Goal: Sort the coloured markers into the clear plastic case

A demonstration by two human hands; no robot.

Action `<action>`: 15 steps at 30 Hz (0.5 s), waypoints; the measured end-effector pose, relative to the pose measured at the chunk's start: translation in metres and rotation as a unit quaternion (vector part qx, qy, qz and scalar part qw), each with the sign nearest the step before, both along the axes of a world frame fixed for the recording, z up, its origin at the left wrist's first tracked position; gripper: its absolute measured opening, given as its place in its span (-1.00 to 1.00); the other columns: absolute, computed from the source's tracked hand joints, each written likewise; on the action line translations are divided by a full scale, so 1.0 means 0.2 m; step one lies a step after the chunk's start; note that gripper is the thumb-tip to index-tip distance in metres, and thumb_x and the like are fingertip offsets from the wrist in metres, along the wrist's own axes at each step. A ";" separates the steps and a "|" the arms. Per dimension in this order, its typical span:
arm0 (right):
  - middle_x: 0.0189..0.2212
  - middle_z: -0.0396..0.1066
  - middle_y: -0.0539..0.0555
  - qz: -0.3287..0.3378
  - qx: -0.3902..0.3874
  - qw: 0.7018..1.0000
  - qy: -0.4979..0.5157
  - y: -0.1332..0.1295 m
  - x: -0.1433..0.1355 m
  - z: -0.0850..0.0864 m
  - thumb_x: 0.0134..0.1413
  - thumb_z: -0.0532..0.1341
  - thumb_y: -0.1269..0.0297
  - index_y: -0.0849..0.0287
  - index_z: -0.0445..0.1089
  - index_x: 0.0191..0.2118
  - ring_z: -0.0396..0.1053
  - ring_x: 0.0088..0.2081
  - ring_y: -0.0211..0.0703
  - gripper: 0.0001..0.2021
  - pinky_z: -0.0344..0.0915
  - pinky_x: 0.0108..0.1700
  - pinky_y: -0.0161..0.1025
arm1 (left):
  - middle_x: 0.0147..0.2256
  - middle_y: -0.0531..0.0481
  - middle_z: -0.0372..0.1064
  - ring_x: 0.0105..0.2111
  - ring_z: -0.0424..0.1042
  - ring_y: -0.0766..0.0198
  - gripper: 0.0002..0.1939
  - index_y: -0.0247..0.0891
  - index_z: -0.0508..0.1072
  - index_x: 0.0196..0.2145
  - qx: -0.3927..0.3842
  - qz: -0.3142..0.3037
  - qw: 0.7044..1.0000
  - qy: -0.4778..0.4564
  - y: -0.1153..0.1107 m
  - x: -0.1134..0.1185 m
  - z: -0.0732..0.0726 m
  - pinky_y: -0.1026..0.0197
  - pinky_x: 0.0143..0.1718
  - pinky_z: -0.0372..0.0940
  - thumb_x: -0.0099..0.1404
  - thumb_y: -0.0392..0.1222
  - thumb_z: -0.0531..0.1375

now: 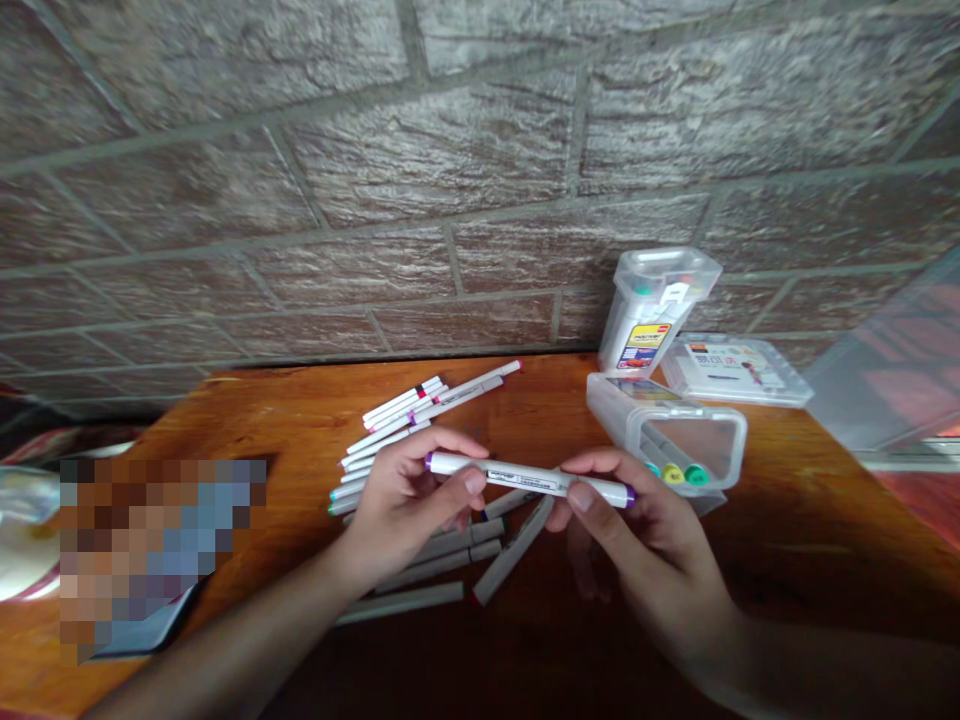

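Observation:
A white marker with purple ends is held level between my two hands, its printed label facing up. My left hand pinches it near the left end, thumb in front. Near the right end my right hand grips it between thumb and fingers. Beneath and behind my hands, several white markers lie on the wooden table, some partly hidden by my left hand. An open clear case lies on its side to the right, with several markers inside, showing yellow and green ends.
An upright clear case of markers stands at the back right, beside a flat clear box. A brick wall rises behind the table. At the left lies a dark-edged flat object, largely pixelated.

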State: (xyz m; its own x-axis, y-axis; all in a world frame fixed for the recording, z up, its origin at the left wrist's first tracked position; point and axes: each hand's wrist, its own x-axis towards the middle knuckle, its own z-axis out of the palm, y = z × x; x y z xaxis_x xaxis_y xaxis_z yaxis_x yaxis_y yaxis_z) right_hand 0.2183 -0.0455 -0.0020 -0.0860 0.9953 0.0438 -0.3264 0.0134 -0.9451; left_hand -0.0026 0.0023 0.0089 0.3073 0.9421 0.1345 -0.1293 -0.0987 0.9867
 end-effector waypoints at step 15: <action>-0.45 0.58 0.00 -0.006 -0.019 1.000 -0.002 0.00 0.00 0.01 0.30 0.41 -0.03 0.13 0.46 -0.14 0.36 -0.69 -0.36 -0.68 0.31 -0.67 -0.45 | -0.50 0.00 0.58 -0.66 0.38 0.43 -0.78 -0.29 0.61 -0.17 0.008 -0.013 1.000 -0.015 0.00 -0.01 -0.01 0.40 -0.60 0.30 0.42 -0.06 0.39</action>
